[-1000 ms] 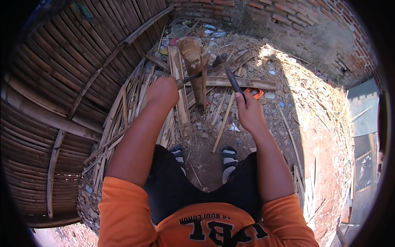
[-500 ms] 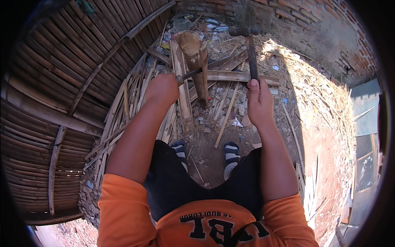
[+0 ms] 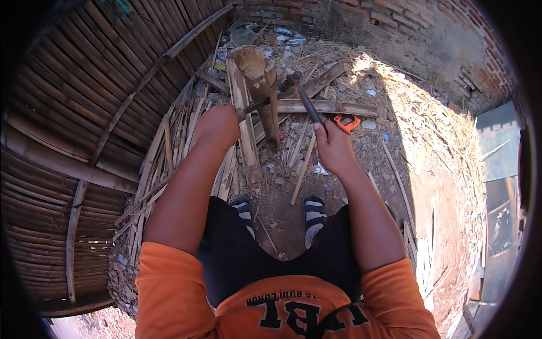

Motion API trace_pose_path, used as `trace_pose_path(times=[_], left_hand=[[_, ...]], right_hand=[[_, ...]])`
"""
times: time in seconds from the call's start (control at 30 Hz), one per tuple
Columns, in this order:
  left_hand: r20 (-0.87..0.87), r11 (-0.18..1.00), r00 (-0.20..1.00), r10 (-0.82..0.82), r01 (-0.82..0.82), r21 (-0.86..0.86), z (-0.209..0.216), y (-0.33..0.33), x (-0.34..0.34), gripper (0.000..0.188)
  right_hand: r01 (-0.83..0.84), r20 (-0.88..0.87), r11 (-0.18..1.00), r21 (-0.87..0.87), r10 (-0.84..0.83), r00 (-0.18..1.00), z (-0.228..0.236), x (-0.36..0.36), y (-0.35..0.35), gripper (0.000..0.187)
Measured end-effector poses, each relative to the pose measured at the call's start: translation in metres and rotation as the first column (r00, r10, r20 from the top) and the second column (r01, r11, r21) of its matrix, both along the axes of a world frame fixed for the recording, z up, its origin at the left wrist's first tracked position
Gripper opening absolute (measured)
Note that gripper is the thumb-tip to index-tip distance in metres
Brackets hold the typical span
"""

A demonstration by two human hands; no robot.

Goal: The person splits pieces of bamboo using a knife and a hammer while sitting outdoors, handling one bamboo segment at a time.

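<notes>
My left hand (image 3: 217,129) is closed round the handle of a large knife (image 3: 258,105), perhaps a machete. Its dark blade runs to the right into an upright piece of wood or bamboo (image 3: 255,76), which looks split down one side. My right hand (image 3: 336,151) grips the dark handle of a hammer (image 3: 309,105). The hammer's head is low, just right of the upright piece and near the blade's far end; whether it touches the blade I cannot tell. Left of the upright piece leans a split length of wood (image 3: 243,124).
A beam (image 3: 333,107) lies across the ground, with an orange saw handle (image 3: 346,123) beside my right hand. Long thin strips (image 3: 164,152) are piled by the slatted wall (image 3: 84,113) on the left. A brick wall (image 3: 418,39) stands behind. Rubble and litter cover the ground.
The hammer has swung down and left, from raised to beside the upright piece. My right hand has moved left and slightly nearer, uncovering the orange saw handle. My left hand still holds the knife.
</notes>
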State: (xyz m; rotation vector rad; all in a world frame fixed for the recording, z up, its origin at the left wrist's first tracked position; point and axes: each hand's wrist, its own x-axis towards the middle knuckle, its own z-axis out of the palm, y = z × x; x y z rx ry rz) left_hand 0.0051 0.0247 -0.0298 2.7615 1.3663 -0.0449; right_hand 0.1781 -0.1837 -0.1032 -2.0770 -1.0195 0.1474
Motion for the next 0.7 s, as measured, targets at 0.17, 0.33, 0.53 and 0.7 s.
trace_pose_path(times=[0.17, 0.33, 0.53, 0.7], left_hand=[[0.003, 1.000, 1.000, -0.016, 0.016, 0.003, -0.006, -0.003, -0.004, 0.024], [0.008, 1.000, 1.000, 0.020, -0.020, -0.017, -0.008, -0.002, -0.001, 0.023], [0.000, 1.000, 1.000, 0.007, -0.007, -0.030, -0.014, 0.004, -0.001, 0.025], [-0.006, 0.999, 1.000, 0.015, -0.016, -0.046, -0.011, 0.003, 0.002, 0.024]], right_hand=[[0.084, -0.091, 0.980, 0.180, -0.069, 0.993, 0.029, -0.010, -0.004, 0.043], [0.018, -0.071, 1.000, -0.024, -0.019, 0.997, 0.012, -0.002, 0.003, 0.044], [0.114, -0.145, 0.959, 0.258, -0.078, 0.986, 0.042, -0.008, -0.004, 0.043], [0.027, 0.011, 0.999, -0.034, -0.027, 1.000, -0.004, 0.002, 0.004, 0.040]])
